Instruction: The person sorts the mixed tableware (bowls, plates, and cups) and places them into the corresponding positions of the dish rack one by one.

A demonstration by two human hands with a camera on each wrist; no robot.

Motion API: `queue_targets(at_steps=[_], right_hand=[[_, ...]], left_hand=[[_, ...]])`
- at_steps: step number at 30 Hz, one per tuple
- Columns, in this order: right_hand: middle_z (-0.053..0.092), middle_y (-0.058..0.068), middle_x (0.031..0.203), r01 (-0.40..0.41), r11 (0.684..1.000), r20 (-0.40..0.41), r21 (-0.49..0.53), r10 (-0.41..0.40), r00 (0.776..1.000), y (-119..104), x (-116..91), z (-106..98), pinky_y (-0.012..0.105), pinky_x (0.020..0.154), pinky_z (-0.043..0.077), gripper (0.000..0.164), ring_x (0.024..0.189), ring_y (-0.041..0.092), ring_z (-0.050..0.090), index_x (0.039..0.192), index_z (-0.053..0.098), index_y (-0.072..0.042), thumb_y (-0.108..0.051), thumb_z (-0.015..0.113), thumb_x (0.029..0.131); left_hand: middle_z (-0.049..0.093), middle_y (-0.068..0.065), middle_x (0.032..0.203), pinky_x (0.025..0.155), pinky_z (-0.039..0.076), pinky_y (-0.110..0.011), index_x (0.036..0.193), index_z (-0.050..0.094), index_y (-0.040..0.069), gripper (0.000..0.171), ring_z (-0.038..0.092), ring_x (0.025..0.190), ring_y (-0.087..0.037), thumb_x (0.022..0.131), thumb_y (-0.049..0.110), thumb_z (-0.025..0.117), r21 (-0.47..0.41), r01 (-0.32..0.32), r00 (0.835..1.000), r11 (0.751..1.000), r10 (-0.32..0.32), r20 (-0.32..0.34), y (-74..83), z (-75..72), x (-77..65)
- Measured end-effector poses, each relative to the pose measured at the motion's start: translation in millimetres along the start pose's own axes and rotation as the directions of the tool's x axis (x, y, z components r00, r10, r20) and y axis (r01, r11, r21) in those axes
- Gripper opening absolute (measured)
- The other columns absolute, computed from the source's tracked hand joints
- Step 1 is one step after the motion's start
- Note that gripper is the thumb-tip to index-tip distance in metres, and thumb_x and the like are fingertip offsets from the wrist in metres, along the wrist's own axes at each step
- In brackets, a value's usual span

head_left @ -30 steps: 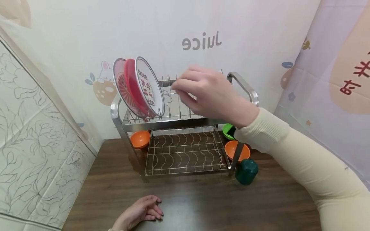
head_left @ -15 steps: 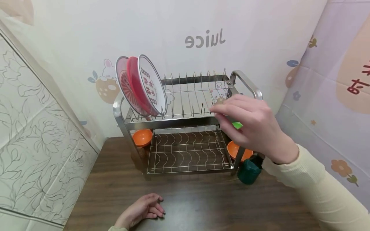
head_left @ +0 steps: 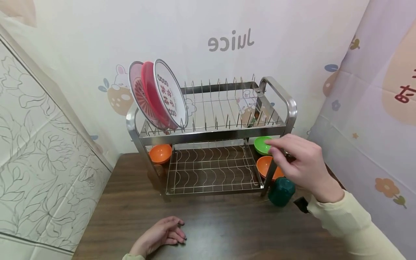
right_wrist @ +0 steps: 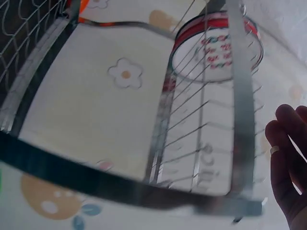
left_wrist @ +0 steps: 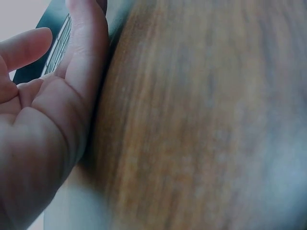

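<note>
My right hand [head_left: 302, 168] hovers at the right of the two-tier metal dish rack [head_left: 208, 136], with nothing in its fingers. In the head view its fingertips overlap the green bowl [head_left: 260, 146]. An orange bowl [head_left: 264, 165] and an upside-down dark green cup [head_left: 281, 192] are just below that hand. The right wrist view shows its loosely bent fingers [right_wrist: 283, 148] beside the rack's frame. My left hand [head_left: 162, 233] lies on its side on the table, fingers relaxed and holding nothing. At the rack's upper left lean a white plate [head_left: 172, 95], a red plate [head_left: 150, 88] and a pink-patterned plate [head_left: 138, 88].
Another orange bowl [head_left: 160, 153] sits behind the rack's left leg, above a brownish see-through vessel [head_left: 154, 175]. The rack's lower tier [head_left: 212, 169] has wavy wires. A printed cloth [head_left: 276, 21] hangs behind, with patterned panels on both sides of the wooden table [head_left: 227, 227].
My right hand has moved right and down, from over the upper tier to beside the rack's right end. The left hand and the plates stay where they were.
</note>
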State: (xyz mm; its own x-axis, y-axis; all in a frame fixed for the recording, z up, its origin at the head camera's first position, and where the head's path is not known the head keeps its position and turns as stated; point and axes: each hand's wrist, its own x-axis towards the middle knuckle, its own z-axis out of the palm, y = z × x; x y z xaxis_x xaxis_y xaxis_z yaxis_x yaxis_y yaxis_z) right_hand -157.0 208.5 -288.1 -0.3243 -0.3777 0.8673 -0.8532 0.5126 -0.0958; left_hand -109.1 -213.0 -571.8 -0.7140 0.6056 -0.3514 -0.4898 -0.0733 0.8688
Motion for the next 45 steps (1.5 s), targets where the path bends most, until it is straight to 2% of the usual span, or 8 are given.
queue_targets(at_steps=[5,12,16,22,24,31,38,45], right_hand=[[0.071,0.008,0.079,-0.169,0.985,-0.091,-0.018,0.167,0.982,22.4,-43.1,-6.6,0.008,0.067,0.044,0.022,0.074,-0.001,0.059,0.098,0.076,0.001,-0.016,0.061,0.095],[0.069,0.013,0.075,-0.386,0.921,-0.184,-0.054,0.371,0.91,42.6,-96.9,-5.9,0.005,0.064,0.042,0.015,0.073,-0.011,0.058,0.097,0.075,0.003,0.004,0.064,0.088],[0.07,0.006,0.079,-0.477,0.875,-0.149,-0.085,0.462,0.874,53.5,-127.8,-0.7,0.005,0.063,0.042,0.016,0.073,-0.012,0.056,0.1,0.075,0.0,0.004,0.064,0.089],[0.07,0.007,0.102,-0.596,0.784,0.012,-0.171,0.607,0.795,61.7,-162.9,10.1,0.003,0.075,0.039,0.019,0.095,0.001,0.053,0.109,0.073,-0.007,-0.004,0.069,0.091],[0.068,0.008,0.11,-0.618,0.761,0.06,-0.198,0.639,0.767,62.1,-170.0,13.8,0.01,0.078,0.04,0.02,0.103,0.012,0.052,0.112,0.072,-0.008,-0.008,0.07,0.092],[0.055,0.02,0.133,-0.646,0.732,0.218,-0.216,0.681,0.699,62.1,-187.0,25.0,0.063,0.089,0.038,0.036,0.121,0.042,0.044,0.122,0.065,-0.003,-0.021,0.073,0.091],[0.048,0.024,0.137,-0.683,0.687,0.273,-0.249,0.726,0.63,63.6,-202.4,31.7,0.071,0.091,0.033,0.052,0.122,0.049,0.04,0.126,0.061,-0.003,-0.032,0.078,0.087],[0.044,0.026,0.138,-0.712,0.647,0.302,-0.272,0.76,0.575,63.2,-212.8,37.1,0.075,0.089,0.037,0.056,0.119,0.05,0.043,0.132,0.057,-0.004,-0.026,0.08,0.085]], left_hand=[[0.07,-0.017,0.1,0.072,0.056,-0.028,0.128,0.045,-0.007,0.041,0.071,0.088,-0.022,0.108,0.029,0.042,-0.004,-0.007,1.0,1.0,0.007,0.009,0.4,0.1,0.5],[0.07,-0.017,0.1,0.072,0.056,-0.028,0.129,0.044,-0.007,0.041,0.071,0.088,-0.022,0.108,0.028,0.041,0.005,-0.016,1.0,1.0,0.016,0.013,4.1,-1.6,1.5],[0.07,-0.017,0.1,0.072,0.056,-0.028,0.129,0.044,-0.007,0.041,0.071,0.088,-0.022,0.108,0.028,0.041,0.001,-0.015,1.0,1.0,0.015,0.01,4.4,-1.3,1.6],[0.07,-0.017,0.1,0.072,0.056,-0.027,0.128,0.044,-0.008,0.04,0.071,0.087,-0.022,0.108,0.027,0.041,-0.006,-0.014,1.0,1.0,0.014,0.006,3.5,-0.3,0.6],[0.07,-0.017,0.1,0.071,0.056,-0.027,0.128,0.044,-0.008,0.04,0.071,0.087,-0.022,0.108,0.027,0.041,-0.007,-0.013,1.0,1.0,0.013,0.004,3.3,-0.1,0.3],[0.07,-0.017,0.1,0.072,0.056,-0.028,0.128,0.044,-0.008,0.04,0.071,0.088,-0.022,0.108,0.027,0.041,-0.009,-0.01,1.0,1.0,0.01,-0.004,2.1,0.0,0.0],[0.07,-0.017,0.1,0.072,0.056,-0.028,0.129,0.044,-0.008,0.041,0.071,0.088,-0.022,0.108,0.028,0.041,-0.003,-0.01,1.0,1.0,0.01,-0.01,2.1,0.0,0.5],[0.07,-0.017,0.1,0.072,0.056,-0.028,0.129,0.044,-0.008,0.041,0.071,0.089,-0.023,0.108,0.028,0.041,-0.005,-0.005,1.0,1.0,0.005,-0.014,1.1,-0.9,1.4]])
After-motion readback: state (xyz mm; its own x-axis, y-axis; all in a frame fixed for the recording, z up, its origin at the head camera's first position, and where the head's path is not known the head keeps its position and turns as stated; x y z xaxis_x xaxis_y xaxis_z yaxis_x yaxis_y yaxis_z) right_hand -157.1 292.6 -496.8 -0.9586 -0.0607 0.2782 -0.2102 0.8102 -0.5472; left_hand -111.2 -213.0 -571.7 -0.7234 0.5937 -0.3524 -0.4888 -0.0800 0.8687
